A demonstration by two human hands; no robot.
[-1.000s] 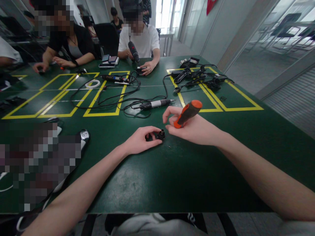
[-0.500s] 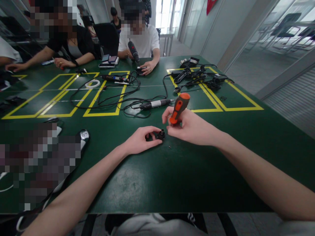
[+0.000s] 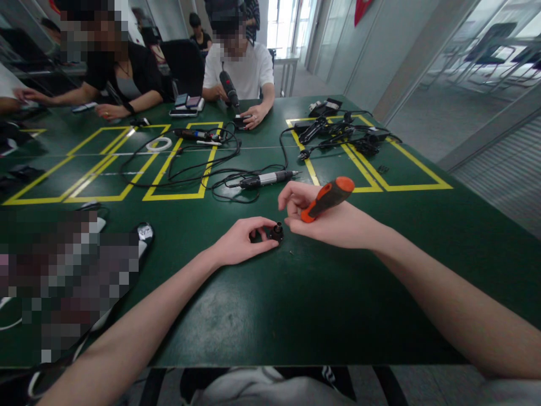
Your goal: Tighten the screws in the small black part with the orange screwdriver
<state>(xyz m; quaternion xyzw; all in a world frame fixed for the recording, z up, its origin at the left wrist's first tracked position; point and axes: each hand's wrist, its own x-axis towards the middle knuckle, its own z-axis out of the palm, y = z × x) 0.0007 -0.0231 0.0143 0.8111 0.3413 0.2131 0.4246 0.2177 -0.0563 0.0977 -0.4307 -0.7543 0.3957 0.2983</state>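
Observation:
My left hand rests on the green table and pinches a small black round part between thumb and fingers. My right hand is just right of it and holds a screwdriver with an orange and black handle. The handle lies tilted, its orange end pointing up and to the right. The screwdriver's tip is hidden behind my fingers, close to the black part.
A silver and black electric tool with looped black cables lies just beyond my hands. More black tools and cables sit in a yellow-taped box at the far right. Two people sit at the far side; one person's hand rests on the table.
The screwdriver handle stood nearly upright half a second ago and has tipped back down to the right. My left hand and the black part have stayed put.

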